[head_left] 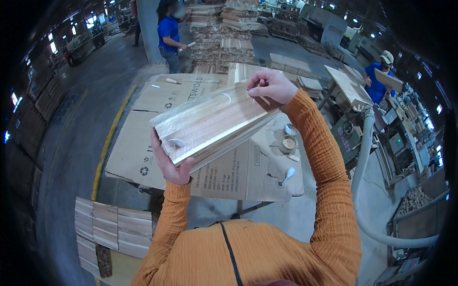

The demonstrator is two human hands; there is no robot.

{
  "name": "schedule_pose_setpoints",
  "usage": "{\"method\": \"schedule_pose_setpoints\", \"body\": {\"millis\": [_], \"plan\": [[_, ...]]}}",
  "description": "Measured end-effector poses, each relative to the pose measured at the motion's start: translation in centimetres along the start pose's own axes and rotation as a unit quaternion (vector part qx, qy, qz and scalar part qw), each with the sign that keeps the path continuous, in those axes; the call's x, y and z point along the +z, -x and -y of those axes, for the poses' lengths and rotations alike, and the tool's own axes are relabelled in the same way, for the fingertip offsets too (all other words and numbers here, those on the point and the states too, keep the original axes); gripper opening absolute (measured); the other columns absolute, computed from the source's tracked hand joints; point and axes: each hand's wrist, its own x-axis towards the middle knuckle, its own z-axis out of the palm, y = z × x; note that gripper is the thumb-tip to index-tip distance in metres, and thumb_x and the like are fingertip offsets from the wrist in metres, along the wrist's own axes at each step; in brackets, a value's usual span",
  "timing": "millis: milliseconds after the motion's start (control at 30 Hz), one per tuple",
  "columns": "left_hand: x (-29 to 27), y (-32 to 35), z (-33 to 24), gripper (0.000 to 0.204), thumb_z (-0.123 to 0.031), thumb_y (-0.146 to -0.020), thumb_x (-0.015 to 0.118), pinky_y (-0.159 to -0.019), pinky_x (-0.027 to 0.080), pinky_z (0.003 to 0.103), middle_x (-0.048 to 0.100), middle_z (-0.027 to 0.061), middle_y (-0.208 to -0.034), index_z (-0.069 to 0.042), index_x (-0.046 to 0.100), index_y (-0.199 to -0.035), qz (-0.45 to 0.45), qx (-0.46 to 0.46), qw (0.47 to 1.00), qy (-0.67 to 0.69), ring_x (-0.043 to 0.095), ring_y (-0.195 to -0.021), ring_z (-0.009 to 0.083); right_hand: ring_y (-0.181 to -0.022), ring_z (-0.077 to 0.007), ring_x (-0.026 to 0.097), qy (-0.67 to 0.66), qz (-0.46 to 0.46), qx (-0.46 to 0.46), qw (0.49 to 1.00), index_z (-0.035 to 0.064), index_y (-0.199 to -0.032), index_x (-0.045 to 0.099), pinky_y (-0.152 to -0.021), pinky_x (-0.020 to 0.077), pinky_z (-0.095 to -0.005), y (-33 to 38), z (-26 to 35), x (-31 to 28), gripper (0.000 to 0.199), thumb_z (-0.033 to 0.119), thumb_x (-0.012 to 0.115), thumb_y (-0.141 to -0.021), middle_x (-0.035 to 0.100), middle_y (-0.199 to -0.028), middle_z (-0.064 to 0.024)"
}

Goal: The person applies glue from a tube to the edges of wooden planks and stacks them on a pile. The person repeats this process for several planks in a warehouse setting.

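A long pale wooden board slants up to the right above a cardboard-covered table; layered edges below it suggest more than one board. My left hand grips its near left end, thumb on the near edge and fingers curled round the end. At the far right end is my right hand, thumb and forefinger pinched together just over the surface. Whatever those fingers hold, if anything, is too small to make out. A whitish curved mark and a dark knot-like spot show on the wood.
Flattened cardboard covers the table. A small round pot and a white-tipped tool lie at its right. Wooden panels stand at lower left. A grey hose runs at right. Two people in blue work farther off.
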Motion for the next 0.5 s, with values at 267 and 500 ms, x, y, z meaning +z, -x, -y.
{"method": "schedule_pose_setpoints", "body": {"millis": [267,500], "plan": [[0.2,-0.3,-0.1,0.104,-0.063,-0.068,0.061,-0.099,0.029,0.042,0.032,0.0234,-0.132,0.006,0.021,-0.135,-0.005,0.002,1.000,-0.019,0.036,-0.120,0.0331,-0.076,-0.0099,0.053,0.049,-0.060,-0.104,0.992,0.0015,-0.088,0.067,-0.070,0.0430,-0.0228,1.0,-1.1,0.7,0.015,0.010,0.066,-0.076,0.058,-0.084,-0.0023],[0.2,0.0,-0.2,0.103,-0.061,-0.068,0.061,-0.099,0.029,0.042,0.032,0.0237,-0.133,0.007,0.021,-0.135,-0.006,0.007,1.000,-0.022,0.036,-0.120,0.0337,-0.073,-0.0100,0.051,0.046,-0.114,-0.121,0.985,0.0020,-0.080,0.066,-0.066,0.0405,-0.0235,1.8,-0.9,2.0,0.009,0.010,0.066,-0.075,0.053,-0.078,-0.0015]]}}
